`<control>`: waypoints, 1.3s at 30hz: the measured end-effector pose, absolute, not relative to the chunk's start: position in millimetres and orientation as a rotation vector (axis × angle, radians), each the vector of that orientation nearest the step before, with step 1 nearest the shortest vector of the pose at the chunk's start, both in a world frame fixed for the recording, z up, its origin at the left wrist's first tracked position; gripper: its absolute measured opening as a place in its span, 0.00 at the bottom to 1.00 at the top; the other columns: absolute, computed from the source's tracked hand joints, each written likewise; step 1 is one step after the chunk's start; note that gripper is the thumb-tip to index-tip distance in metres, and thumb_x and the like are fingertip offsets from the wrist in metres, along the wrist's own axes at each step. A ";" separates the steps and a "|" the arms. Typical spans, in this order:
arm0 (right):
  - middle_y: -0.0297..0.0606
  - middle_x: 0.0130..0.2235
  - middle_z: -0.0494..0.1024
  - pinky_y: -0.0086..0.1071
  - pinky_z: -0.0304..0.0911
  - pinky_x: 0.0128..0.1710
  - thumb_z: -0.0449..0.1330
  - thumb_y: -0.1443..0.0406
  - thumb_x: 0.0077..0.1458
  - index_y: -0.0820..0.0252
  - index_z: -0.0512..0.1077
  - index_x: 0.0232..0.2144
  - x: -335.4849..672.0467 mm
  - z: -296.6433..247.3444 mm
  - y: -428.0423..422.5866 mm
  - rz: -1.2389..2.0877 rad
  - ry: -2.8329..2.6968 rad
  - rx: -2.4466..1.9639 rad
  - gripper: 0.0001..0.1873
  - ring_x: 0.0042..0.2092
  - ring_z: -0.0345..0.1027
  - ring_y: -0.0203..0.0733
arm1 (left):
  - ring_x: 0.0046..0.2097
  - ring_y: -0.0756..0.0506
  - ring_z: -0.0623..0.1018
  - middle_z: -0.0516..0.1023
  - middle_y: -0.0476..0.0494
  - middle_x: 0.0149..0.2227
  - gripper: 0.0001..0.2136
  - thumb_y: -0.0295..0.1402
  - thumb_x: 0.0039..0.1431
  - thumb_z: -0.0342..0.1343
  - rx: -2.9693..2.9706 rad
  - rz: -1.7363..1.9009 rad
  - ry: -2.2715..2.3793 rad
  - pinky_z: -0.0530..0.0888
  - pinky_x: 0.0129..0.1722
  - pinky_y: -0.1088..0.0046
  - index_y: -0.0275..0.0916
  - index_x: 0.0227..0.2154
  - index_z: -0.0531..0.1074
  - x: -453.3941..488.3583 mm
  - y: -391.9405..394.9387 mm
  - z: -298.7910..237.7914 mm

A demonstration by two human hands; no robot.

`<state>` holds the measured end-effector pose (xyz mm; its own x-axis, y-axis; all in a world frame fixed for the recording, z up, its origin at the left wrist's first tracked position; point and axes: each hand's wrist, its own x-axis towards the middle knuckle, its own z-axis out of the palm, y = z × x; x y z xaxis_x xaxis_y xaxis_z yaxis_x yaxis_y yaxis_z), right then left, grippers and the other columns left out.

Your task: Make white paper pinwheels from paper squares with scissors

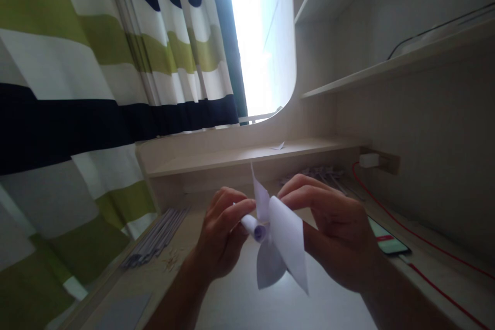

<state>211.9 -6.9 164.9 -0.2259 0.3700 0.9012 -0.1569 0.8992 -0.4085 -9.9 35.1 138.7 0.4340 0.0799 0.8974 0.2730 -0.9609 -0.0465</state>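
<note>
A white paper pinwheel (pixel 288 234) with curled, pointed blades is held up above the desk between my hands. Beside its centre is a rolled paper tube (pixel 253 228), its open spiral end facing me. My left hand (pixel 224 232) is closed around the tube, thumb and forefinger near its end. My right hand (pixel 328 227) pinches the pinwheel at its right side, with the fingertips at the upper edge of a blade. That blade hides part of the right thumb. How tube and pinwheel join at the centre cannot be made out.
Rolled paper tubes (pixel 157 237) lie on the left of the desk, beside small pale pieces (pixel 172 259) and a paper sheet (pixel 124 312). More paper pinwheels (pixel 320 171) lie at the back. A phone (pixel 389 237) with a red cable (pixel 436 289) is at right. A shelf (pixel 232 157) spans behind.
</note>
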 end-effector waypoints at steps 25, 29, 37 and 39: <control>0.37 0.35 0.78 0.30 0.67 0.31 0.67 0.74 0.59 0.61 0.80 0.38 205.6 166.3 -9.2 0.307 -1.702 -0.268 0.06 0.34 0.72 0.37 | 0.38 0.42 0.75 0.81 0.42 0.39 0.12 0.30 0.70 0.53 -2.323 -1.392 -0.389 0.68 0.40 0.63 0.40 0.54 0.70 -10.2 34.4 143.2; 0.37 0.35 0.78 0.32 0.68 0.31 0.67 0.72 0.60 0.59 0.80 0.39 209.2 167.9 -8.5 0.301 -1.734 -0.284 0.06 0.34 0.72 0.38 | 0.39 0.42 0.77 0.82 0.42 0.39 0.12 0.28 0.70 0.52 -2.319 -1.309 -0.431 0.69 0.42 0.63 0.40 0.53 0.70 -8.9 28.1 149.8; 0.39 0.36 0.78 0.34 0.69 0.32 0.64 0.71 0.63 0.58 0.79 0.40 223.8 174.1 -9.5 0.286 -1.857 -0.286 0.05 0.35 0.72 0.39 | 0.44 0.41 0.74 0.79 0.39 0.42 0.12 0.23 0.68 0.51 -2.516 -1.184 -0.513 0.68 0.47 0.61 0.36 0.52 0.71 -13.2 12.4 159.2; 0.39 0.36 0.78 0.33 0.68 0.33 0.64 0.71 0.63 0.59 0.79 0.41 225.8 174.7 -10.4 0.288 -1.871 -0.281 0.06 0.35 0.72 0.39 | 0.44 0.42 0.73 0.78 0.39 0.42 0.11 0.22 0.68 0.50 -2.616 -1.228 -0.498 0.68 0.47 0.61 0.36 0.50 0.71 -12.7 11.6 157.6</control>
